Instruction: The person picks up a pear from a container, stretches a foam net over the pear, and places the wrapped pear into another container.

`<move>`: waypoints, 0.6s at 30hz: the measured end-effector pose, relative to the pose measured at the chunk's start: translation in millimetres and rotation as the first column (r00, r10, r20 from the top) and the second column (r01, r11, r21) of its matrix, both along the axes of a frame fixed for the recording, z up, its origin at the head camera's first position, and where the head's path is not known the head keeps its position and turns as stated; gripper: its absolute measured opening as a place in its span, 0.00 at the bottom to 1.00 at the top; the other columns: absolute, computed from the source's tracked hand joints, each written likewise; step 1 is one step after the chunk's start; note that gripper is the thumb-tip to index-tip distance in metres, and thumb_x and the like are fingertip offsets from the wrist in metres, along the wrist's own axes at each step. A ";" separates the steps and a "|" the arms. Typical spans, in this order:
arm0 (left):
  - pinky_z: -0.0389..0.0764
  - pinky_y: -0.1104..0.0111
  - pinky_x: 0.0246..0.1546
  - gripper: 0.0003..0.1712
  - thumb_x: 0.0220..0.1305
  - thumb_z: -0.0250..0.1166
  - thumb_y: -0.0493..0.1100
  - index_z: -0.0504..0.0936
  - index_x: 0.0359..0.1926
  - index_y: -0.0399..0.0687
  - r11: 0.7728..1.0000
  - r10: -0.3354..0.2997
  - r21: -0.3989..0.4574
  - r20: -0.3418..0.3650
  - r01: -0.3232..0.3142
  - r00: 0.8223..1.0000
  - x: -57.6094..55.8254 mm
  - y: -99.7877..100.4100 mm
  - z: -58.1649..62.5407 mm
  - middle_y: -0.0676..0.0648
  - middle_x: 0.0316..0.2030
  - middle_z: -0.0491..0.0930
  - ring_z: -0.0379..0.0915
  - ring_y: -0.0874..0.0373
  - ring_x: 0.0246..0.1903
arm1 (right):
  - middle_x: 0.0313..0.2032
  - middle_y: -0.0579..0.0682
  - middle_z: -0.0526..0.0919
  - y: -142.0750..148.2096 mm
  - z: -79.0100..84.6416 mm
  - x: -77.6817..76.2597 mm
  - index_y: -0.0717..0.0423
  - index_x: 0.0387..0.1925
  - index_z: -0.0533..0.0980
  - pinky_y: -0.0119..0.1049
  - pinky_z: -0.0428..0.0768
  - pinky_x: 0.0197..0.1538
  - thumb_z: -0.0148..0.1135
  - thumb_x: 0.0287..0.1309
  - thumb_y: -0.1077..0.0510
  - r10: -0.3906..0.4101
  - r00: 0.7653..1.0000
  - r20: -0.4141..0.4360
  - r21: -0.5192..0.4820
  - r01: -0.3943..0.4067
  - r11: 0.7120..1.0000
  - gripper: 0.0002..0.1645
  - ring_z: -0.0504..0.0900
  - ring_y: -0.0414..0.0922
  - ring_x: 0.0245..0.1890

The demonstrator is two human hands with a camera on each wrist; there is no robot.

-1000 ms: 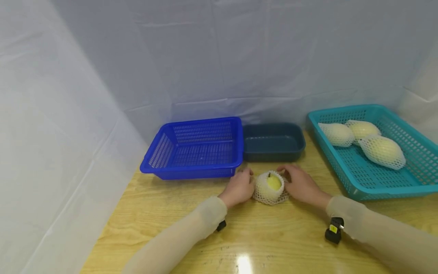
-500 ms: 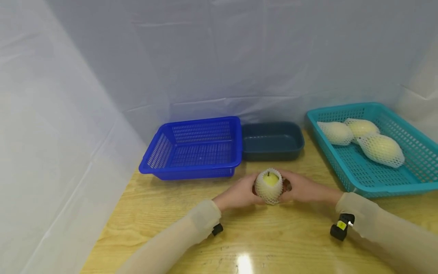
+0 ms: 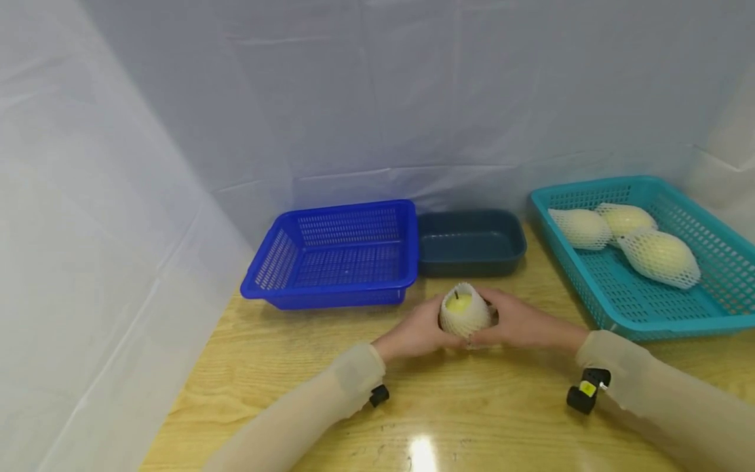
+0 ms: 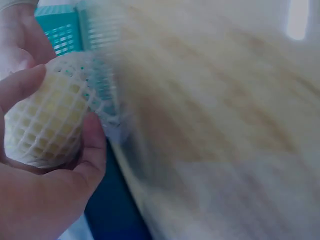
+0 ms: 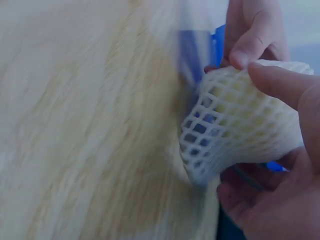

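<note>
A yellow pear point(image 3: 457, 303) with a dark stem sits in a white foam net sleeve point(image 3: 467, 323), its top showing through the open upper end. My left hand point(image 3: 415, 329) grips it from the left, while my right hand point(image 3: 519, 321) holds the right side. Both thumbs lie along the near side of the sleeve and almost meet. The left wrist view has the mesh point(image 4: 52, 112) stretched over the fruit between thumb and fingers. In the right wrist view, the loose lower end of the net point(image 5: 197, 140) hangs past the pear.
Behind the hands stand a blue basket point(image 3: 330, 286) and a dark teal tray point(image 3: 472, 269), side by side. To the right, a turquoise basket point(image 3: 625, 328) holds three net-wrapped fruits point(image 3: 660, 259). All rest on a wooden table point(image 3: 472, 406), with white sheeting point(image 3: 377, 98) behind.
My hands have gone from the lower sides of the net to a fuller grip around the pear. The sleeve now sits higher and narrower, and the pear's top tips left.
</note>
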State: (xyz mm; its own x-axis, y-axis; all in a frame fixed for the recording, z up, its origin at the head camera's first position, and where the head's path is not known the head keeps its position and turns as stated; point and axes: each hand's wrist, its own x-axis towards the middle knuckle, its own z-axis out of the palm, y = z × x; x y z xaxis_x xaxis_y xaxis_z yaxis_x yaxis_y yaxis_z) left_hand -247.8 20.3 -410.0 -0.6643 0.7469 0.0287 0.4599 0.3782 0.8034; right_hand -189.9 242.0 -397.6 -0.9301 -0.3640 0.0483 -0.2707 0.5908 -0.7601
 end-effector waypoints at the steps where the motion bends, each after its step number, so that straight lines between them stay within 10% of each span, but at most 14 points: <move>1: 0.78 0.69 0.53 0.46 0.54 0.78 0.47 0.66 0.71 0.53 1.000 0.004 0.022 0.010 -0.005 1.000 0.6 -0.5 2.1 0.51 0.56 0.79 0.77 0.63 0.51 | 0.62 0.54 0.75 -0.2 2.9 1.0 0.52 0.74 0.60 0.42 0.81 0.53 0.76 0.53 0.43 -0.003 1.000 -0.001 -0.023 0.003 1.000 0.53 0.78 0.51 0.58; 9: 0.80 0.70 0.48 0.54 0.56 0.76 0.51 0.54 0.77 0.52 0.988 0.052 0.146 0.032 -0.056 0.998 10.8 0.2 25.2 0.45 0.58 0.77 0.77 0.60 0.50 | 0.57 0.62 0.75 -3.2 23.9 7.0 0.59 0.73 0.59 0.36 0.83 0.50 0.73 0.59 0.56 -0.040 0.999 0.006 -0.231 0.040 0.972 0.46 0.79 0.53 0.55; 18: 0.78 0.67 0.53 0.56 0.49 0.80 0.49 0.58 0.74 0.49 0.971 0.149 0.177 0.061 -0.158 0.987 19.4 2.1 29.4 0.46 0.56 0.77 0.76 0.59 0.51 | 0.61 0.62 0.74 -5.4 29.2 14.2 0.58 0.74 0.58 0.37 0.84 0.49 0.69 0.63 0.55 -0.051 0.999 0.011 -0.229 0.052 0.972 0.44 0.77 0.57 0.59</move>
State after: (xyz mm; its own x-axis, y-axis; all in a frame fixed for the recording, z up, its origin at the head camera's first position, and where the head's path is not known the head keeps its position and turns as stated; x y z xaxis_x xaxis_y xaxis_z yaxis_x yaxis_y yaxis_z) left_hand -228.4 22.4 -380.7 -0.7745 0.6210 0.1203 0.3680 0.2877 0.8842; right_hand -175.7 236.6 -368.3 -0.9477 -0.2956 0.1205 -0.2406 0.4135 -0.8782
